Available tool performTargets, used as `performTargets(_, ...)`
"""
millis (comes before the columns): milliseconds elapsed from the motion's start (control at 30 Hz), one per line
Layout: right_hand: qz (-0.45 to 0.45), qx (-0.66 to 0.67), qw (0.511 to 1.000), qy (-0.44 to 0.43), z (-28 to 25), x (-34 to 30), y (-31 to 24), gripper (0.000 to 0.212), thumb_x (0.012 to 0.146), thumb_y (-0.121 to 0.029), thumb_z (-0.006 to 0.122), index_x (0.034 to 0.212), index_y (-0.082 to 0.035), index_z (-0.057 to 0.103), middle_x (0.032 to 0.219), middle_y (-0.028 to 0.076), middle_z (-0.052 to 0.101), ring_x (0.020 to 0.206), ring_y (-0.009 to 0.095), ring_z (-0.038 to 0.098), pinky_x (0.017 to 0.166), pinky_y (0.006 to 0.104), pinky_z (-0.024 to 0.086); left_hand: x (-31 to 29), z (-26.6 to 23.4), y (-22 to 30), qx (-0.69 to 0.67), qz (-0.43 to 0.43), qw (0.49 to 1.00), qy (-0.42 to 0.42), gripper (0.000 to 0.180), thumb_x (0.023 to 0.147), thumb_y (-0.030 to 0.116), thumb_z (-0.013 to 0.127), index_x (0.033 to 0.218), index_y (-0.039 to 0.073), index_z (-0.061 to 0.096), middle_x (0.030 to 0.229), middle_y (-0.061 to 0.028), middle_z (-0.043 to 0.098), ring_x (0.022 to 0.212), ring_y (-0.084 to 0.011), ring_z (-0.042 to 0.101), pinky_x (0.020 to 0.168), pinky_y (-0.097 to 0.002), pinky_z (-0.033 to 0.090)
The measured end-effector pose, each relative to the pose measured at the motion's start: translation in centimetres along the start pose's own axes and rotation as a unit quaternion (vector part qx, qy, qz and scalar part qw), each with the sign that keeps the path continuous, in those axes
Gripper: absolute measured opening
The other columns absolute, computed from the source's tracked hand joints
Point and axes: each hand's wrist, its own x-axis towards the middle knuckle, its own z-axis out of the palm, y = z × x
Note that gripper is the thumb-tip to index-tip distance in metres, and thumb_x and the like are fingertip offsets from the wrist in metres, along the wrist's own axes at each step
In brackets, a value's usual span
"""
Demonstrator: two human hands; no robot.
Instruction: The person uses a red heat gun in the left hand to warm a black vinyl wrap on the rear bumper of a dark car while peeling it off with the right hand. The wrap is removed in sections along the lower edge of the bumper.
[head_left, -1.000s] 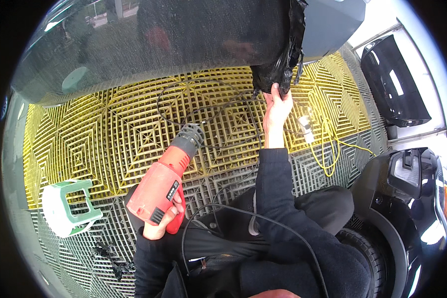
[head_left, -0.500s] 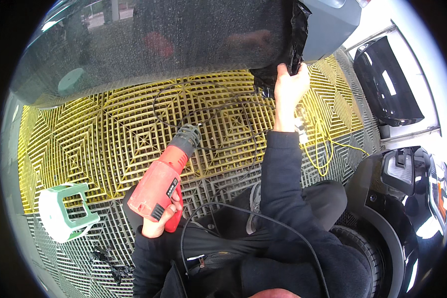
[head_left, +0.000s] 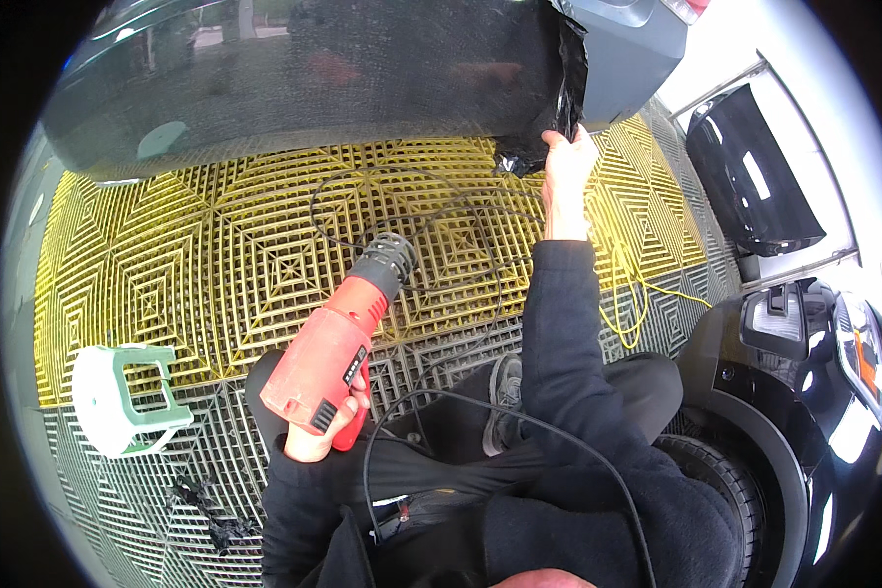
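Note:
A red heat gun (head_left: 316, 365) is in my left hand (head_left: 335, 428), my fingers wrapped round its handle. Its dark nozzle (head_left: 390, 260) points up and to the right, toward the lower edge of a dark glossy car panel (head_left: 363, 78) and apart from it. With my right hand (head_left: 568, 167) I pinch the lower end of a strip of crumpled black film (head_left: 570, 78) at the panel's right edge. Beside that strip a grey-blue painted part (head_left: 629, 64) shows. More loose film (head_left: 519, 157) hangs under the panel, left of my right hand.
A pale green plastic stool (head_left: 108, 402) lies tipped over at left, with black film scraps (head_left: 206, 514) below it. The heat gun's black cord (head_left: 519, 423) crosses my lap. A yellow cable (head_left: 637, 294) lies on the grid floor (head_left: 265, 225). A black car with its wheel (head_left: 720, 480) stands at right.
The heat gun has shifted slightly right and up, its nozzle nearer the panel. My right hand still grips the film. The whole view has shifted a little.

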Motion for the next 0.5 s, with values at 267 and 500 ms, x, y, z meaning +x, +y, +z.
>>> performTargets(267, -0.001, -0.013, 0.999, -0.037, -0.4, 0.0, 0.4, 0.040, 0.077, 0.011, 0.061, 0.116, 0.006, 0.068, 0.109, 0.011, 0.074, 0.095, 0.019, 0.066, 0.094, 0.0312, 0.048, -2.3, 0.0, 0.1, 0.012, 0.034, 0.999, 0.020, 0.043, 0.082, 0.015, 0.078, 0.119, 0.002, 0.058, 0.101, -0.0084, 0.065, 0.079, -0.0177, 0.067, 0.074, -0.0304, 0.055)
performTargets(500, 0.011, 0.007, 0.997, -0.079, -1.0, 0.0, 0.1, 0.039, 0.078, 0.010, 0.062, 0.115, 0.005, 0.069, 0.105, 0.008, 0.074, 0.092, 0.017, 0.065, 0.092, 0.0304, 0.049, -2.8, 0.3, 0.4, 0.009, 0.043, 0.999, 0.022, 0.039, 0.085, 0.014, 0.077, 0.118, 0.004, 0.059, 0.101, -0.0051, 0.064, 0.083, -0.0167, 0.066, 0.076, -0.0316, 0.055)
